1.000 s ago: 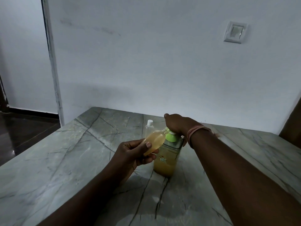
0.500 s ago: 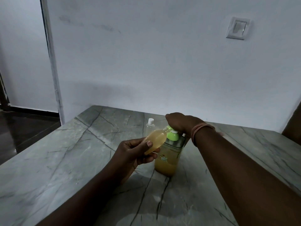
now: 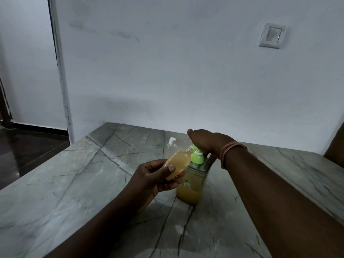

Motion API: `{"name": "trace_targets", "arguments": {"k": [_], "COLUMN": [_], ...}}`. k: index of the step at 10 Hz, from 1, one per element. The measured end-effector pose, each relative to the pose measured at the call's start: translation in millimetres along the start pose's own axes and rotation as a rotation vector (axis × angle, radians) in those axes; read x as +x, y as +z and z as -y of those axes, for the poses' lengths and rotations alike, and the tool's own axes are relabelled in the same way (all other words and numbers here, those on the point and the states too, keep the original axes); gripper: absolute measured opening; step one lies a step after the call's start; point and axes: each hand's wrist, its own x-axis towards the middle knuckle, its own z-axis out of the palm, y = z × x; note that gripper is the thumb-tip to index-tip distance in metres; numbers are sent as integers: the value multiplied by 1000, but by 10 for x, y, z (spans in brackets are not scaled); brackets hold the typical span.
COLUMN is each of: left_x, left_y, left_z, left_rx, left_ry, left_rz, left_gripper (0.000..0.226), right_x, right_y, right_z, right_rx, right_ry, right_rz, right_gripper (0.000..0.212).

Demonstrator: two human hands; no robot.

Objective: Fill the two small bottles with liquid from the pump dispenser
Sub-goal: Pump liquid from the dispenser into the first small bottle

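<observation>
Nearest the camera, two bare forearms reach out over a grey marble table (image 3: 55,192) with dark veins. The left hand (image 3: 150,178) is raised a little above the tabletop, its thumb and fingers curled round a small bottle (image 3: 177,164) filled with yellow-orange liquid. That bottle is tilted, its neck pointing up and to the right, right at the green pump head, so that its mouth sits at or just under the spout; the exact contact is too small to make out.

Just beyond and to the right of that hand stands the pump dispenser (image 3: 192,185), upright on the table, a clear bottle with a small printed label, a green pump top and yellow liquid filling only its lower part. The right hand (image 3: 206,140) lies on top of the pump, palm down, with its heel over the green head. Its fingers point away to the left and look fairly straight rather than clenched; they grasp nothing. Thin pinkish bangles (image 3: 228,152) circle the right wrist.

A little farther back, just left of the pump, a second small bottle (image 3: 171,148) stands upright on the table. It is clear, with a white cap on, and looks empty.

Behind the table rises a pale wall (image 3: 167,71), with a white light switch (image 3: 271,35) at the upper right. At the far left a dark floor (image 3: 28,146) shows past the wall's corner.
</observation>
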Motion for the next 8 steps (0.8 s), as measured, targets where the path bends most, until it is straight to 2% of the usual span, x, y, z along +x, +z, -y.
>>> {"name": "trace_targets", "arguments": {"k": [1, 2, 4, 5, 6, 7, 8], "left_x": [10, 13, -23, -37, -35, -23, -3], "left_y": [-2, -4, -1, -5, -36, -62, -99], "left_z": [14, 22, 5, -12, -21, 12, 54], "left_rx": [-3, 4, 10, -49, -93, -150, -216], "left_ry": [1, 0, 5, -9, -22, -28, -38], "left_rz": [9, 7, 19, 49, 96, 145, 188], "left_gripper": [37, 36, 35, 33, 36, 40, 47], "right_x": [16, 10, -40, -95, -185, -133, -91], "right_y": [21, 26, -18, -65, -87, -76, -103], "right_z": [6, 4, -16, -10, -28, -74, -52], "right_rx": [26, -136, -53, 38, 251, 343, 585], "right_ry": [26, -14, -25, 53, 110, 91, 16], "right_rz": [-48, -40, -51, -13, -4, -103, -253], "right_gripper": [39, 39, 45, 62, 57, 52, 47]}}
